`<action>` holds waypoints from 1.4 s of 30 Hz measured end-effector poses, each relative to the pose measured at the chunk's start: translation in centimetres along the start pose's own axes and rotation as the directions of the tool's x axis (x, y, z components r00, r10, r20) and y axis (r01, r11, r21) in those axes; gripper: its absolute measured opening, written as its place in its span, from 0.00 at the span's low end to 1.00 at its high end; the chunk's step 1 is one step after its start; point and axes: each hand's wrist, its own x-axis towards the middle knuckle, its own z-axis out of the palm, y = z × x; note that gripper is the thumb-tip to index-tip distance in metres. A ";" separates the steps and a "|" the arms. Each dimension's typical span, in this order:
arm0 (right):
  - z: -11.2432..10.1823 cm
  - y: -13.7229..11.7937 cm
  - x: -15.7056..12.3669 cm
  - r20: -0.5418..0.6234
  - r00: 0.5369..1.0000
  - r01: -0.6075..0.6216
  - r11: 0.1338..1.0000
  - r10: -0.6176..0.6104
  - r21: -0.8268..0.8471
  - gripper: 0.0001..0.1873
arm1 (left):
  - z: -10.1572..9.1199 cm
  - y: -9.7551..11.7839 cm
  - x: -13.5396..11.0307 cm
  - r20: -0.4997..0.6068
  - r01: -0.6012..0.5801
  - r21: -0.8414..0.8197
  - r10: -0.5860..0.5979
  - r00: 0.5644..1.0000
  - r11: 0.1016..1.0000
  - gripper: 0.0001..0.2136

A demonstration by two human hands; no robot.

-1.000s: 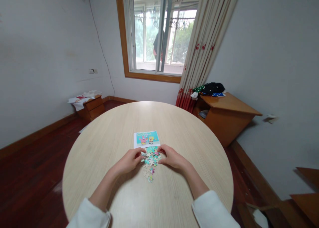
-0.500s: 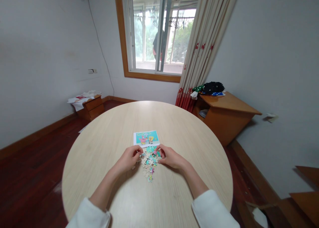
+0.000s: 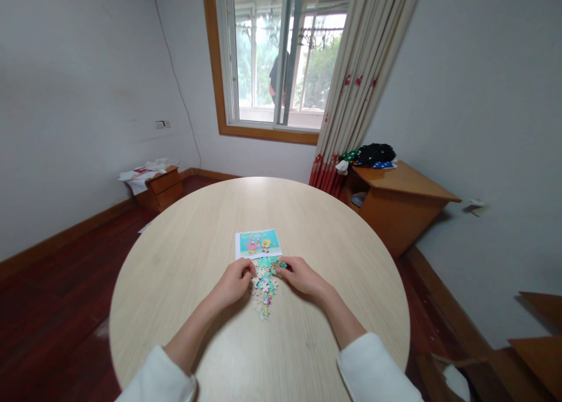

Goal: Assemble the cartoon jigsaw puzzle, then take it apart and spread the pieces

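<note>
A heap of small jigsaw pieces (image 3: 264, 287), teal, white and pink, lies on the round pale wood table (image 3: 211, 238). Just beyond the heap lies a printed cartoon picture (image 3: 258, 243). My left hand (image 3: 234, 282) rests at the heap's left edge with its fingers curled in on the pieces. My right hand (image 3: 301, 275) sits at the right edge and pinches a teal piece (image 3: 281, 265) between thumb and fingertips. Both forearms reach in from white sleeves at the bottom.
A wooden desk (image 3: 397, 200) with a pile of dark cloth stands at the right wall beside a long curtain (image 3: 355, 92). A low wooden cabinet (image 3: 160, 186) with papers stands at the left wall. A window (image 3: 281, 57) faces me; dark red floor surrounds the table.
Both hands drew closer together over the heap. The right hand's fingers closed on a teal piece at the heap's far right edge, and the pieces were gathered into a narrower pile.
</note>
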 end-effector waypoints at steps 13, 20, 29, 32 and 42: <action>1.3 0.2 0.5 -0.024 0.999 0.023 1.000 -0.022 0.015 0.18 | -0.1 0.9 -0.2 -0.036 -0.017 -0.058 0.015 0.999 0.998 0.07; 1.7 0.3 0.4 -0.018 1.000 0.007 0.999 -0.006 0.040 0.11 | -0.2 1.2 -0.3 -0.009 -0.015 -0.063 0.014 1.000 0.998 0.08; 1.8 0.0 0.3 0.040 0.999 -0.005 0.999 0.004 0.040 0.15 | 0.1 0.9 -0.3 0.020 -0.009 -0.103 0.011 1.000 0.995 0.09; 1.7 -0.2 0.2 0.052 0.998 0.028 0.999 -0.030 0.038 0.16 | 0.1 1.0 -0.4 0.039 -0.013 -0.130 0.018 0.999 0.991 0.10; 2.2 -0.4 0.4 0.145 0.986 0.071 0.996 -0.079 0.058 0.15 | 0.3 1.4 -0.4 0.072 -0.068 -0.108 0.076 0.995 0.992 0.09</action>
